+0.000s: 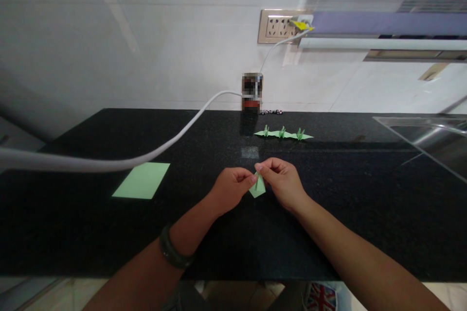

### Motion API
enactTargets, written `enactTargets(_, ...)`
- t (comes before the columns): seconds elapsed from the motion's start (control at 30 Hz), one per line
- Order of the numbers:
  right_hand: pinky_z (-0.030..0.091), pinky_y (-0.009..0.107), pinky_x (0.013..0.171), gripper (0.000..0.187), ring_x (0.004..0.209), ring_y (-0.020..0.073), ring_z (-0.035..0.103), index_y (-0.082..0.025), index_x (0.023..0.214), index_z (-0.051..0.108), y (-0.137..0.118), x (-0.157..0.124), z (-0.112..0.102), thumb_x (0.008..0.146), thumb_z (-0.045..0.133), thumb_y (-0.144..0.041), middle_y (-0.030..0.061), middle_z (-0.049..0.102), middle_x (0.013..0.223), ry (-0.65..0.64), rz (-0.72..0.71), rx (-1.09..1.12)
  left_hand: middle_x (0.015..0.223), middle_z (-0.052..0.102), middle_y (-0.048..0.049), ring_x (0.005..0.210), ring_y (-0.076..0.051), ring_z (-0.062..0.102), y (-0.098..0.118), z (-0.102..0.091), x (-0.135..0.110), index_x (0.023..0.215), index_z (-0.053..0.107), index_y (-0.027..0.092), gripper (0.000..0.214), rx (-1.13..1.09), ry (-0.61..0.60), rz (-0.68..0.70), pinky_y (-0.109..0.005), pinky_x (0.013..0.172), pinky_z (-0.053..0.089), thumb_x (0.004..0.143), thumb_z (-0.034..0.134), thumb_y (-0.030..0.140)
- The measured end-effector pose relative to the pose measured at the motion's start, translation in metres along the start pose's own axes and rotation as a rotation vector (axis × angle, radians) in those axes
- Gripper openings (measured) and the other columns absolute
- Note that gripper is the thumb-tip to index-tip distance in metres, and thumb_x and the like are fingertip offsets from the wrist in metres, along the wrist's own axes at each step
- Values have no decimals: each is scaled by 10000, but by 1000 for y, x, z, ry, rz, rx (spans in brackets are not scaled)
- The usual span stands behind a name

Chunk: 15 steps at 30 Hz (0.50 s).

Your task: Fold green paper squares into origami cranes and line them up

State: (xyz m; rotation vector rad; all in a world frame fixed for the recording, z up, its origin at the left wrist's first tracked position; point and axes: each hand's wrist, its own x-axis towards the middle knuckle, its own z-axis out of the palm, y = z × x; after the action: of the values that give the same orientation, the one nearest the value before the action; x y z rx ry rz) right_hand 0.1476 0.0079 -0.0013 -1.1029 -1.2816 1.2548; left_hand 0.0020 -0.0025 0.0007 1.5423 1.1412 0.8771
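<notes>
A small folded piece of light green paper (258, 190) is pinched between both hands above the dark counter. My left hand (230, 187) grips its left side, thumb on top. My right hand (282, 178) holds the upper right part between thumb and fingers. Partly hidden by the fingers, the paper shows a pointed lower end and a crease down its middle. Beyond the hands, three folded green paper cranes (282, 133) stand in a row with their wings spread. To the left lies a flat stack or sheet of green paper (143, 181).
A white cable (175, 140) arches across the left side toward a phone-like upright object (252, 92), blurred out, against the wall. A beaded string (273, 112) lies beside it. A metal sink (438, 138) is at the right. A wall socket (279, 26) holds a plug.
</notes>
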Motion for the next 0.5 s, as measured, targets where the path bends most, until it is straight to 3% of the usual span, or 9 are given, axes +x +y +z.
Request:
enactTargets(0.17, 335, 194, 393, 314, 416, 65, 406, -157, 757, 586, 0, 2, -1, 749, 516, -463, -33, 478, 512, -94, 91, 144, 688, 627, -39, 638, -140, 553, 0, -1, 1, 737, 625, 133, 296, -48, 18, 4, -243, 593, 426, 751, 499, 400)
enactTargets(0.3, 333, 185, 384, 279, 429, 62, 418, -149, 705, 591, 2, 3, -4, 684, 609, -427, -26, 513, 541, -184, 81, 90, 633, 595, -21, 586, -119, 516, 1, -1, 1, 708, 617, 125, 295, -34, 49, 5, -227, 555, 402, 747, 505, 395)
enactTargets(0.5, 296, 193, 398, 219, 420, 55, 384, -148, 639, 608, 4, 2, -2, 683, 629, -362, -34, 493, 491, -68, -7, 38, 680, 609, -25, 652, -134, 541, 4, 1, 0, 785, 648, 138, 290, -110, -4, -35, -243, 619, 420, 765, 484, 377)
